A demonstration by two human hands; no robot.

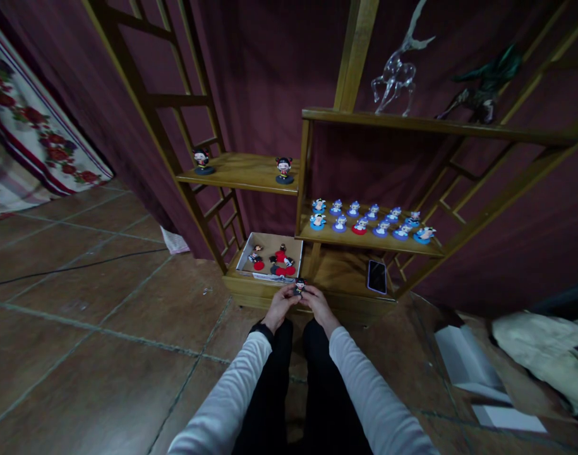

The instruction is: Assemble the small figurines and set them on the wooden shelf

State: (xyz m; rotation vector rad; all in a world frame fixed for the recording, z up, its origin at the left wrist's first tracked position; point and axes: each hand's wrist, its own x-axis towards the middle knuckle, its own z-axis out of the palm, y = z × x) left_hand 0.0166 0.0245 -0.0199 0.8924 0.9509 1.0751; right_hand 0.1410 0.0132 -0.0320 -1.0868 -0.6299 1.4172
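Note:
Between my fingertips is a small black-haired figurine (300, 287) on a dark base, held upright in front of the low shelf. My left hand (280, 306) grips it from the left, and my right hand (318, 302) from the right. Just beyond lies an open cardboard box (247, 254) with several red and black figurines (282, 258) lying in it. Two similar black-haired figurines stand on the upper left shelf (241, 169), one at its left end (202, 160) and one at its right end (283, 169).
Several blue and purple figurines (354, 209) stand in two rows on the middle right shelf (369, 236). A phone (376, 277) lies on the bottom shelf. A clear deer ornament (397, 74) and a dark statue (482, 88) stand on top. White boxes (469, 360) lie on the floor at right.

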